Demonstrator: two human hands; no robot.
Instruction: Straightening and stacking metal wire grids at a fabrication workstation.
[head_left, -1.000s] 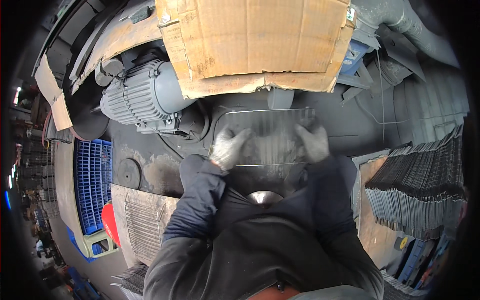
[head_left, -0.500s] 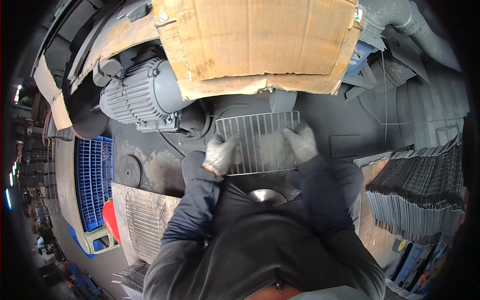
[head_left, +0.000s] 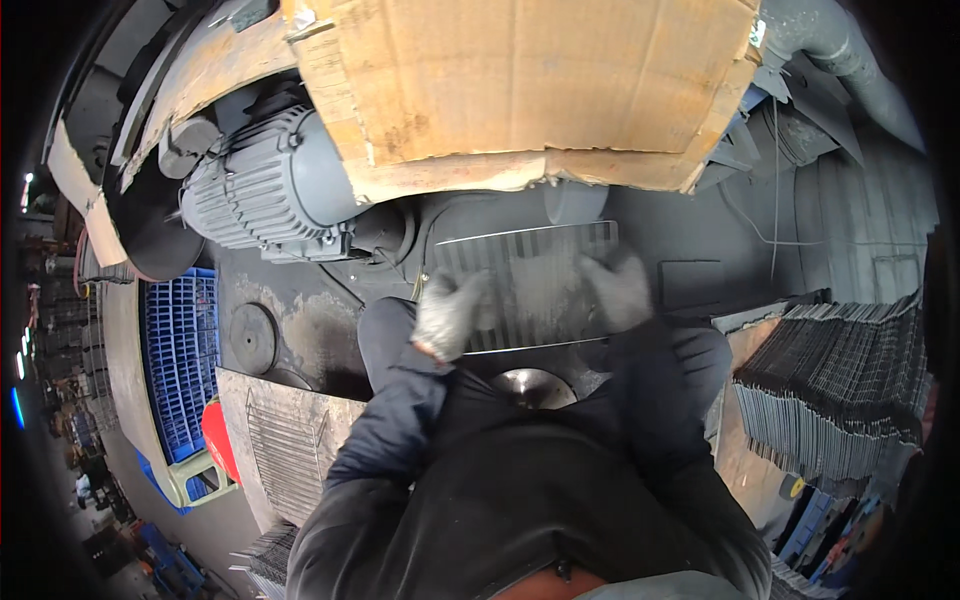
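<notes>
In front of my lap I hold a rectangular wire rack (head_left: 520, 280) with parallel bars, blurred by motion. My left hand (head_left: 447, 312), in a light grey work glove, is closed on its left side, thumb over the bars. On its right side, my gloved right hand (head_left: 620, 292) grips it, and the fingers beneath are mostly hidden. Just beyond the rack's far edge, a grey cylindrical part (head_left: 575, 203) shows below a cardboard sheet (head_left: 530, 90). A shiny metal dome (head_left: 535, 388) sits between my legs.
At left, a finned grey motor (head_left: 265, 185) stands near a blue plastic crate (head_left: 180, 350). Wire racks (head_left: 285, 440) lie on a board at lower left. A tall stack of dark wire racks (head_left: 835, 380) stands at right. A grey duct (head_left: 845, 50) runs along the upper right.
The rack and my right hand have shifted slightly to the right, and the bars look more smeared. Both hands keep their hold. The whole view has moved a little.
</notes>
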